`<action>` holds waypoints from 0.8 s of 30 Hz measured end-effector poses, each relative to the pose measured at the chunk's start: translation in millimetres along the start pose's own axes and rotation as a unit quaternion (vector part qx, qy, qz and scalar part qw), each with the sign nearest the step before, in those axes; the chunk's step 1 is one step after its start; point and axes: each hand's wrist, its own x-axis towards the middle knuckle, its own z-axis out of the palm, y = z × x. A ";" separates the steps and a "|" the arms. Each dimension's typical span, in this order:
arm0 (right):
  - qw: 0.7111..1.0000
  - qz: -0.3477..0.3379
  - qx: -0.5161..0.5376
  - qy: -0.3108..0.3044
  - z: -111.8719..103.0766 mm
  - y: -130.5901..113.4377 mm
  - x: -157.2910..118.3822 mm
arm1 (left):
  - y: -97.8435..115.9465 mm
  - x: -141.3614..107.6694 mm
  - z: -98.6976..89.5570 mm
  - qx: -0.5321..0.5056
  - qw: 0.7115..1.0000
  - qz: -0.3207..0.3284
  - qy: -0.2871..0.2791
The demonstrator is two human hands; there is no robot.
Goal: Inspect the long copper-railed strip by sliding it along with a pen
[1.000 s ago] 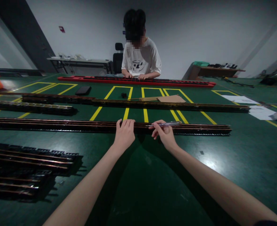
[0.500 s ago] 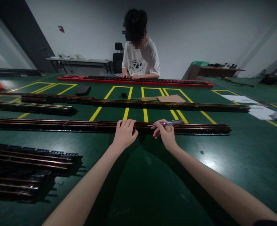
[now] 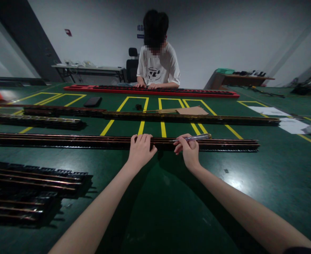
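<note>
My left hand (image 3: 142, 152) lies unclenched over a long black rail (image 3: 65, 140) with copper-coloured strips, fingers across the top and thumb standing off, while my right hand (image 3: 189, 152) is closed around a slim tool (image 3: 196, 138) with a clear handle, its thin tip pointing left along the same rail. The rail stretches across the green table (image 3: 157, 211) in front of me, running out of view to the left and ending beyond my right hand. Copper-coloured lines show on both sides of my hands, so those strips look to be in place; with the tool in my grasp, I judge work on this piece under way. Whether the tip touches the rail, and how much of its length is finished, I cannot tell in this dim light. Similar pieces lie apart from it, none under my hands: a near bundle (image 3: 39, 178) at lower left, a short bundle (image 3: 52, 122) beyond the rail, and a long row (image 3: 224, 120) farther back. Across from me, a co-worker (image 3: 157, 65) has both hands at a red rail (image 3: 210, 94).
</note>
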 end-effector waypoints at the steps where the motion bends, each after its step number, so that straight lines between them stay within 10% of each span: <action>1: 1.000 -0.002 0.002 0.005 0.0 -0.5 -0.2 | 0.0 -0.1 0.1 0.001 1.000 0.000 0.000; 24: 0.997 -0.027 0.006 -0.075 -2.6 3.9 2.2 | -1.2 -0.4 1.5 0.012 1.000 -0.003 0.014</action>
